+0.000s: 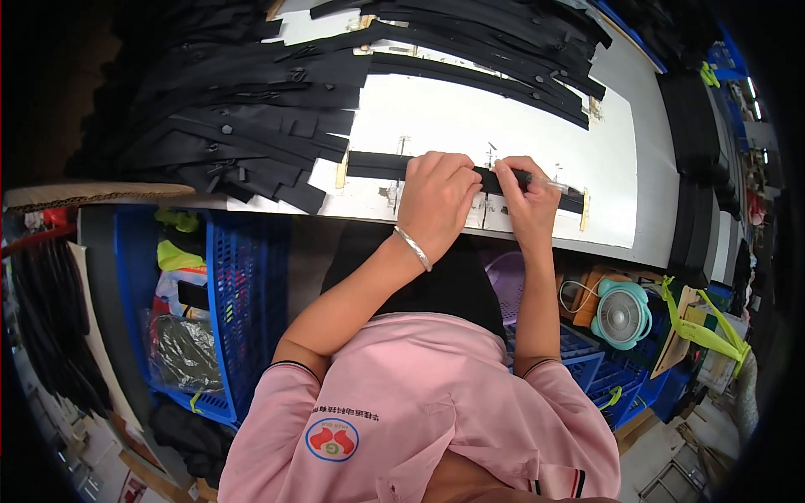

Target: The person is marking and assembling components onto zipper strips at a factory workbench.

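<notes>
A black fabric strip [377, 164] lies lengthwise across a white board [470, 109] near the table's front edge. My left hand [438, 194] is closed over the middle of this strip, its bent fingers together and pressing down on it; the fingertips are partly hidden. Just to its right, my right hand [530, 203] pinches a pen [553, 184] with a clear barrel and a dark grip, held low over the strip. Dark marks show on the board around the strip, and small tan tape pieces [341, 170] sit by its ends.
Many black strips [226, 117] are heaped at the left, and more lie across the board's far side. Stacked black pieces [694, 168] line the right end. Below the table are a blue crate [220, 310] on my left and a turquoise fan [621, 314] on my right.
</notes>
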Demonstrator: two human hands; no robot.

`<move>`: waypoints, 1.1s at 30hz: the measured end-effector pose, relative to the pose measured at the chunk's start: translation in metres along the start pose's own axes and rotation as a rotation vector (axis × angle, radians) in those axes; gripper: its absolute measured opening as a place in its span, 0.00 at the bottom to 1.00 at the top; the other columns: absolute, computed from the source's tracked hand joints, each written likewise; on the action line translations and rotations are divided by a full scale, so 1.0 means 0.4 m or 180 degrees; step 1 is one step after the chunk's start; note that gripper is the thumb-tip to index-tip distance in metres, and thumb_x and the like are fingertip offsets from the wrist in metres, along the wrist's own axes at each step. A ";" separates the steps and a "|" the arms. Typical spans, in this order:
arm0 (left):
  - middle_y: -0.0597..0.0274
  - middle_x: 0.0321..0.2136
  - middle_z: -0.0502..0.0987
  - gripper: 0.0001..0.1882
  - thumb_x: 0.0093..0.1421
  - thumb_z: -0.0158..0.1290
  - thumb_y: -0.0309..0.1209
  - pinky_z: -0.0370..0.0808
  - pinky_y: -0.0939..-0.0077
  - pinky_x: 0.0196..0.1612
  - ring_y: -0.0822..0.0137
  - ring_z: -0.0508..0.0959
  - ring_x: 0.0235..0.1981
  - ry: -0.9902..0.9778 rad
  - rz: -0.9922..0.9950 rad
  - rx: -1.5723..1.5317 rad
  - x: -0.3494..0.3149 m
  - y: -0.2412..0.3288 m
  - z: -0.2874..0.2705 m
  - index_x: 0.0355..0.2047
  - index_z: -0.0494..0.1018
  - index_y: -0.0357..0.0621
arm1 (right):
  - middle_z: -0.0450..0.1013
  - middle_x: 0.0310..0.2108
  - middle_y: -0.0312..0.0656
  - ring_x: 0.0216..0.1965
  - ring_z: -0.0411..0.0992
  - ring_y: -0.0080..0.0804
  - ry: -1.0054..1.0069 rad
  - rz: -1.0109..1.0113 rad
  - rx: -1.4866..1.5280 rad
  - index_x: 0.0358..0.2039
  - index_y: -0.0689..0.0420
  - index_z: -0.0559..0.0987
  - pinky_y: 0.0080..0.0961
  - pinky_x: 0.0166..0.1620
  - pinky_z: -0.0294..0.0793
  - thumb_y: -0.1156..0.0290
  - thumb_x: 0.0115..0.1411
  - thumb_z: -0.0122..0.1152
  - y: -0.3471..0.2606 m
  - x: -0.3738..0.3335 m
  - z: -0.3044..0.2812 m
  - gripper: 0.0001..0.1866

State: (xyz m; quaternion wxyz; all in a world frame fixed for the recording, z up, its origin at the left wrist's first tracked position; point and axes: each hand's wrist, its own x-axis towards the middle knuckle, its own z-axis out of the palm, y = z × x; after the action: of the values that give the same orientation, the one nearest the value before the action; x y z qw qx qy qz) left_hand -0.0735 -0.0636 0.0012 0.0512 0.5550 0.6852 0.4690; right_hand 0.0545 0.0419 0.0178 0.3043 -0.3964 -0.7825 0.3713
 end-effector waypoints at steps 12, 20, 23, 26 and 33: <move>0.66 0.39 0.79 0.06 0.51 0.64 0.25 0.67 0.66 0.47 0.61 0.75 0.42 0.0120 -0.0066 0.0101 0.007 0.000 0.011 0.31 0.80 0.44 | 0.75 0.19 0.39 0.20 0.70 0.24 -0.0290 -0.0558 0.0234 0.27 0.63 0.82 0.24 0.26 0.66 0.76 0.57 0.66 0.047 0.002 -0.014 0.05; 0.66 0.39 0.79 0.06 0.52 0.65 0.26 0.66 0.67 0.47 0.62 0.75 0.42 0.0110 -0.0098 0.0102 0.005 -0.002 0.015 0.31 0.81 0.45 | 0.76 0.20 0.37 0.22 0.70 0.20 -0.0317 -0.0218 0.0574 0.27 0.64 0.82 0.20 0.27 0.67 0.77 0.59 0.63 0.038 -0.011 -0.046 0.05; 0.66 0.38 0.79 0.05 0.53 0.65 0.26 0.66 0.68 0.48 0.62 0.75 0.42 0.0078 -0.0081 0.0083 0.008 0.000 0.014 0.31 0.81 0.45 | 0.78 0.26 0.36 0.26 0.70 0.17 0.0196 0.0136 0.1440 0.30 0.64 0.82 0.16 0.30 0.68 0.79 0.62 0.59 0.058 -0.017 -0.107 0.06; 0.66 0.38 0.79 0.05 0.53 0.65 0.26 0.66 0.66 0.48 0.61 0.75 0.42 0.0059 -0.0057 0.0119 0.008 0.000 0.016 0.31 0.80 0.45 | 0.77 0.28 0.37 0.27 0.68 0.17 0.0579 0.0257 0.1111 0.31 0.63 0.81 0.16 0.32 0.67 0.76 0.64 0.58 0.094 -0.002 -0.190 0.06; 0.65 0.38 0.79 0.05 0.54 0.63 0.25 0.67 0.64 0.48 0.60 0.75 0.42 0.0006 0.0062 0.0142 0.029 0.041 0.056 0.31 0.80 0.44 | 0.76 0.26 0.34 0.27 0.68 0.17 0.0529 0.0486 0.0770 0.32 0.63 0.82 0.16 0.32 0.66 0.74 0.65 0.61 0.168 -0.001 -0.216 0.07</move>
State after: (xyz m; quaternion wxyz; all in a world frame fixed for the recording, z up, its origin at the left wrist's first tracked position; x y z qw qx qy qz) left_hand -0.0528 -0.0421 0.0055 0.0336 0.5622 0.6901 0.4545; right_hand 0.1476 0.0984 0.0090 0.3844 -0.4445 -0.6718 0.4509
